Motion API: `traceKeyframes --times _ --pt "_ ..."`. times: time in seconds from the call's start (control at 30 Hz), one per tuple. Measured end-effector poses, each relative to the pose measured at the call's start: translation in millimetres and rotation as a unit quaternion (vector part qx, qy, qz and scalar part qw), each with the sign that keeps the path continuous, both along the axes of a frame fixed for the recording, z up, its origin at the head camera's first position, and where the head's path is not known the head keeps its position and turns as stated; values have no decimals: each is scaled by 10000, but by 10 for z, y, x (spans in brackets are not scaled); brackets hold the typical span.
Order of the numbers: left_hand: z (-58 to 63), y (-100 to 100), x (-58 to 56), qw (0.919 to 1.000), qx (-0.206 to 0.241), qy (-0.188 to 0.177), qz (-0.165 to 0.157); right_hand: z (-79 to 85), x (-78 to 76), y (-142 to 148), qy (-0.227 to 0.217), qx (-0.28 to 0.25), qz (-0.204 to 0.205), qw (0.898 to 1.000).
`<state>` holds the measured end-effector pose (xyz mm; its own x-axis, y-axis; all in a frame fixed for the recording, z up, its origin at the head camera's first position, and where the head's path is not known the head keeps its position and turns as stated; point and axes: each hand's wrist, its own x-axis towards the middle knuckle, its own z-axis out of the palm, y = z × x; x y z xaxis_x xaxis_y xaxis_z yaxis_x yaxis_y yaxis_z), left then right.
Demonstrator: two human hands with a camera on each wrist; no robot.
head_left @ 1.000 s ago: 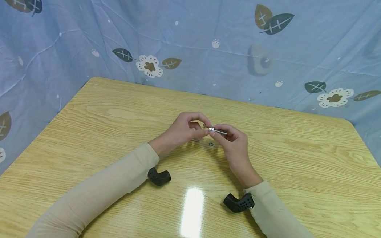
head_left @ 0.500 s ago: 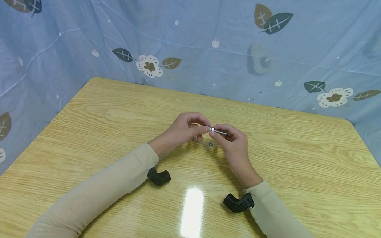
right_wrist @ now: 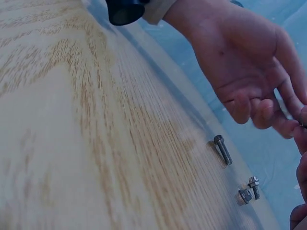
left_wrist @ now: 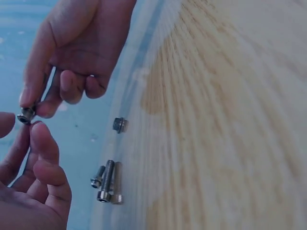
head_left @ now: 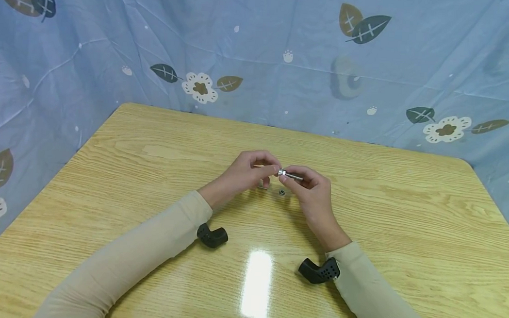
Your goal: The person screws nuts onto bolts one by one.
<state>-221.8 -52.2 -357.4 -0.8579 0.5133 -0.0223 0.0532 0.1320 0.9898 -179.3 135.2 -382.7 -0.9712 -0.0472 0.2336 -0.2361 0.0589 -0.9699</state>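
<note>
Both hands meet above the table, close together at a small shiny metal bolt (head_left: 294, 176). My right hand (head_left: 314, 189) pinches it between thumb and index finger, the shaft lying towards the palm. Thumb and fingertips of my left hand (head_left: 249, 172) pinch the silver hex-shaped end (left_wrist: 26, 115), which the fingers partly cover. Below the hands lie a flange nut (left_wrist: 119, 125), a longer socket-head bolt (right_wrist: 223, 149) and a smaller bolt (right_wrist: 254, 187). In the right wrist view, my right hand (right_wrist: 301, 191) is mostly cut off by the frame's edge.
The wooden table (head_left: 172, 139) carries the loose fasteners near its middle, with a bright glare patch in front of them. A blue patterned curtain (head_left: 261, 47) hangs behind and to the left. A black camera mount (head_left: 212, 236) sits at the left wrist, another (head_left: 319, 271) at the right.
My left thumb and fingertips have shifted slightly at the silver end of the bolt, which shows more than half a second ago. My right hand and the loose fasteners stay in place.
</note>
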Motion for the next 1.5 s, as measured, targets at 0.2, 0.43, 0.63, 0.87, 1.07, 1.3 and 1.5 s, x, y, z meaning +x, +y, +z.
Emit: traceKeyframes --times 0.2,0.43,0.63,0.87,1.07,1.3,1.5 --pt "-1 6 -18 9999 -68 -131 65 8 -8 -2 65 -54 63 9999" --pt "17 11 -26 9998 -43 -159 99 33 -12 -10 -56 133 -120 9998" --pt "48 19 -23 9998 -65 -156 120 41 -18 -8 -94 175 -131 9997" --pt "52 16 -27 9997 -173 -75 120 45 -24 -10 -77 202 -154 9996" --pt "80 3 -51 9986 -373 -42 380 77 -45 47 -282 498 -195 9982" --pt "129 -40 -94 9951 -369 -46 911 121 -101 209 -513 829 -442 9943" --pt "128 -34 -94 9957 -300 -10 875 109 -111 220 -455 825 -472 9944"
